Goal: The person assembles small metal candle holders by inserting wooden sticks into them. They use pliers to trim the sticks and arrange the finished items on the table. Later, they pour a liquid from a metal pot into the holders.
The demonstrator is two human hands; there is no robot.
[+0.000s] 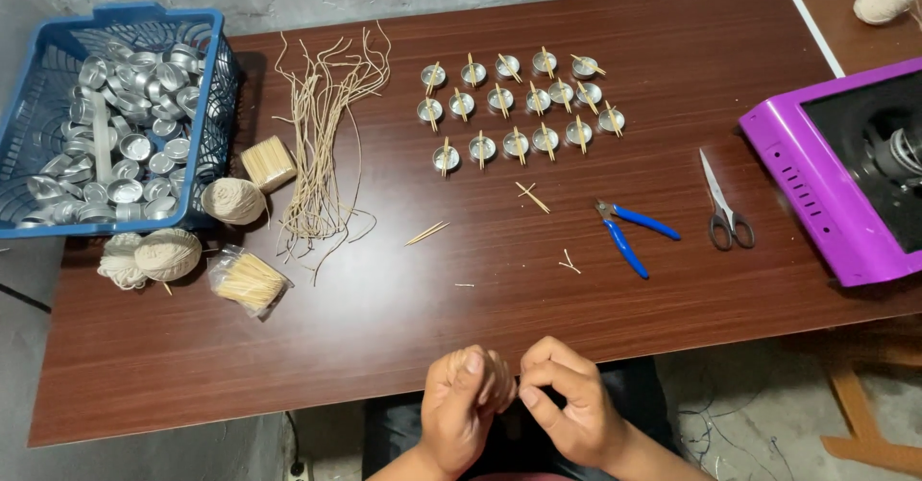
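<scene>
Head view, looking down: both hands are held together just off the near edge of the dark wooden worktop (384, 327), over the person's lap. The left hand (464, 399) is curled nearly into a fist, and the right hand (567, 395) is curled too, thumb and forefinger pinched toward the left; something pale and thin seems caught between the fingertips, but it is too small to tell what. Taking the blue-handled pliers (629, 233) as the mark, the hands are well apart from them on the near side. Scissors (725, 214) lie just beside the pliers toward the purple machine (816, 183) at the worktop's right end. Beyond the pliers, farther from the person, stand three rows of small metal cups (519, 107), each with a stick laid across it. A few loose sticks (531, 196) lie between those cups and the pliers. Well to the left of the pliers lies a spread of tan cords (322, 145), then balls of twine (233, 200), bundles of sticks (250, 281) and a blue basket (206, 107) full of empty metal cups.
</scene>
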